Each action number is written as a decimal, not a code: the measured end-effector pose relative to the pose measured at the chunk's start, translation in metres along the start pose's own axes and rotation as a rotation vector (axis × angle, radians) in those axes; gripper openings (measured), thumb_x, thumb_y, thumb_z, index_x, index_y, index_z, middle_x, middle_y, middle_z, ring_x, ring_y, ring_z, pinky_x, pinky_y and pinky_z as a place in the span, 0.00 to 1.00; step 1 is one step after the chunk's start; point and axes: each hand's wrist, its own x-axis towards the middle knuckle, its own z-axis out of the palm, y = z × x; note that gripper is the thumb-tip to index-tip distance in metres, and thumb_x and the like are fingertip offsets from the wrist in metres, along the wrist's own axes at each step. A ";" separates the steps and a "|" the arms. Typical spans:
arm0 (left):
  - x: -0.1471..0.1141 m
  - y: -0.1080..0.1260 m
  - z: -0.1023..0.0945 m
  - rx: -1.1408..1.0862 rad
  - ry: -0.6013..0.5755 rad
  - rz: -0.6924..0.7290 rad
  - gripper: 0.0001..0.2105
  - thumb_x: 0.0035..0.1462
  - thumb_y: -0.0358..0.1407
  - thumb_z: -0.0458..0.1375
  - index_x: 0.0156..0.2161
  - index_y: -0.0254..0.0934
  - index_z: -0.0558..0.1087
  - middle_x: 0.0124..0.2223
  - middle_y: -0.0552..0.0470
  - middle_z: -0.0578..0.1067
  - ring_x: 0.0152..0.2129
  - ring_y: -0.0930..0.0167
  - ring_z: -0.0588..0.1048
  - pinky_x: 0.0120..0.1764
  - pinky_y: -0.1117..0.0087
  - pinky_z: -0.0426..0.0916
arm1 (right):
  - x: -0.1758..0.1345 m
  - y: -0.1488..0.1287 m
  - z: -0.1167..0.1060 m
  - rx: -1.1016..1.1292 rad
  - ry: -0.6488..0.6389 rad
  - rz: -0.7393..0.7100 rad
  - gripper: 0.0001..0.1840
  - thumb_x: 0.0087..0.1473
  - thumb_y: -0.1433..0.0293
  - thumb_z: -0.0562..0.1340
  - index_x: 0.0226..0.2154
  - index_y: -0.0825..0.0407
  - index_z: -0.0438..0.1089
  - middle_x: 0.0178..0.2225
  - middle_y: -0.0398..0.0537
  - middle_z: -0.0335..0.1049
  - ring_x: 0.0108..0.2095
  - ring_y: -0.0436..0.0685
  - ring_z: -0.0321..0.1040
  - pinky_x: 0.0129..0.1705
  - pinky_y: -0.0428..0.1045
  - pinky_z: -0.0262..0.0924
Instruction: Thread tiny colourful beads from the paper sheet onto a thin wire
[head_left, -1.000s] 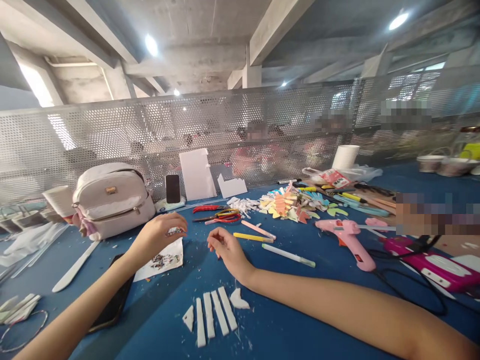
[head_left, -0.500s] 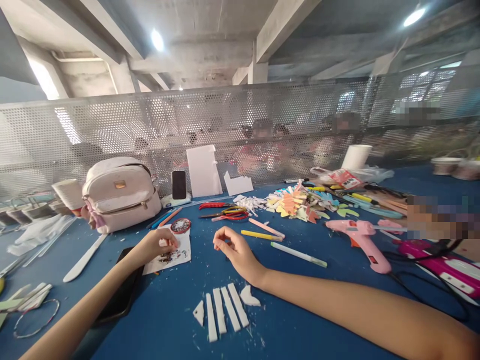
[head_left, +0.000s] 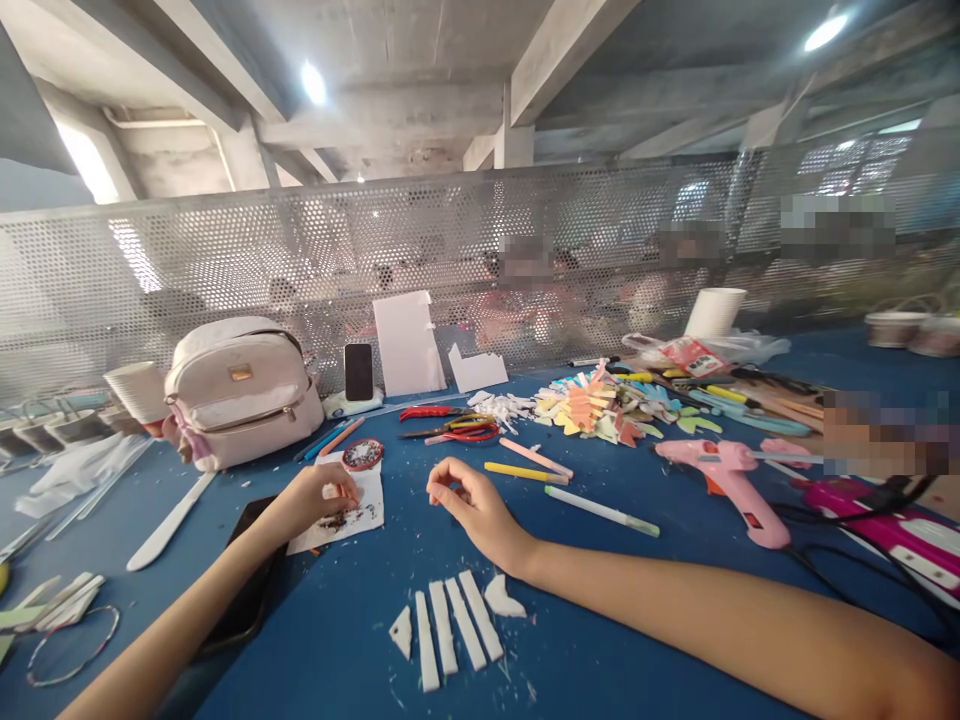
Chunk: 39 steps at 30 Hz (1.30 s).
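Note:
My left hand (head_left: 322, 492) hovers low over a white sheet of paper (head_left: 369, 512) strewn with small dark bits. Its fingers are bent down and pinched together; whatever lies between the tips is too small to make out. Behind it a small round dish (head_left: 363, 454) with a red rim holds tiny specks. My right hand (head_left: 469, 505) rests on the table, its fingers curled in toward the thumb with nothing visible in them. Closer to me, several white foam strips (head_left: 466, 622) lie side by side, between a triangular piece (head_left: 401, 632) and a notched, tail-like piece (head_left: 505, 597).
A dark phone (head_left: 244, 600) lies under my left forearm. Right of my right hand are markers (head_left: 602, 511) and a pink glue gun (head_left: 724, 480) with cables. Farther back sit red-handled pliers (head_left: 431, 412), a heap of coloured cut-outs (head_left: 589, 405) and a pale backpack (head_left: 240, 395).
My left hand has shifted very slightly over the paper, its fingers still bent down. My right hand keeps its place and curl. The whole view has moved a touch.

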 end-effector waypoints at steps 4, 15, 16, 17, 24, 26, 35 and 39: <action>0.000 0.005 0.000 0.001 -0.032 -0.004 0.07 0.50 0.38 0.60 0.26 0.38 0.77 0.28 0.51 0.79 0.27 0.67 0.74 0.34 0.69 0.68 | 0.000 -0.002 0.000 0.003 0.001 -0.009 0.10 0.62 0.62 0.58 0.33 0.51 0.64 0.30 0.43 0.64 0.33 0.53 0.64 0.31 0.46 0.53; -0.003 0.021 -0.015 -0.090 0.088 -0.036 0.06 0.49 0.37 0.58 0.27 0.37 0.74 0.30 0.50 0.80 0.28 0.66 0.77 0.37 0.66 0.71 | -0.002 -0.004 -0.001 -0.023 -0.008 -0.004 0.10 0.63 0.62 0.57 0.34 0.51 0.64 0.30 0.43 0.64 0.33 0.53 0.64 0.32 0.46 0.55; -0.003 0.021 -0.014 -0.111 0.102 -0.044 0.05 0.48 0.36 0.58 0.27 0.37 0.74 0.29 0.50 0.79 0.27 0.66 0.77 0.37 0.66 0.72 | -0.001 -0.004 -0.001 -0.022 -0.010 -0.006 0.10 0.63 0.62 0.57 0.34 0.51 0.64 0.31 0.43 0.64 0.34 0.53 0.64 0.32 0.46 0.55; -0.002 0.021 -0.012 -0.133 0.117 -0.051 0.05 0.47 0.36 0.59 0.26 0.37 0.73 0.28 0.51 0.79 0.26 0.67 0.77 0.36 0.67 0.72 | -0.001 -0.003 -0.001 -0.022 -0.012 -0.008 0.11 0.63 0.62 0.57 0.34 0.51 0.64 0.31 0.43 0.64 0.34 0.53 0.65 0.32 0.46 0.55; -0.002 0.036 -0.002 -0.282 0.214 -0.079 0.07 0.44 0.36 0.62 0.22 0.37 0.69 0.24 0.52 0.77 0.21 0.70 0.75 0.29 0.70 0.72 | -0.001 -0.004 0.000 -0.043 -0.011 -0.003 0.10 0.62 0.62 0.57 0.34 0.52 0.64 0.30 0.42 0.63 0.32 0.52 0.64 0.31 0.45 0.55; -0.004 0.048 0.004 -0.324 0.225 -0.076 0.08 0.45 0.36 0.63 0.23 0.37 0.69 0.23 0.53 0.76 0.21 0.71 0.74 0.28 0.71 0.70 | -0.001 -0.005 0.000 -0.073 -0.019 -0.008 0.10 0.62 0.63 0.57 0.33 0.52 0.64 0.29 0.42 0.62 0.30 0.51 0.62 0.31 0.45 0.54; -0.029 0.098 0.052 -0.510 0.242 -0.056 0.10 0.52 0.34 0.60 0.41 0.38 0.68 0.28 0.55 0.76 0.27 0.70 0.77 0.35 0.69 0.72 | -0.007 -0.013 0.001 -0.239 -0.079 -0.114 0.04 0.58 0.71 0.57 0.31 0.51 0.63 0.28 0.41 0.61 0.26 0.49 0.55 0.29 0.45 0.52; -0.037 0.105 0.056 -0.548 0.254 -0.063 0.12 0.52 0.33 0.61 0.43 0.39 0.68 0.29 0.56 0.76 0.30 0.69 0.78 0.40 0.67 0.72 | -0.008 -0.014 -0.001 -0.309 -0.117 -0.179 0.04 0.56 0.74 0.58 0.31 0.50 0.63 0.29 0.41 0.64 0.28 0.50 0.57 0.31 0.45 0.54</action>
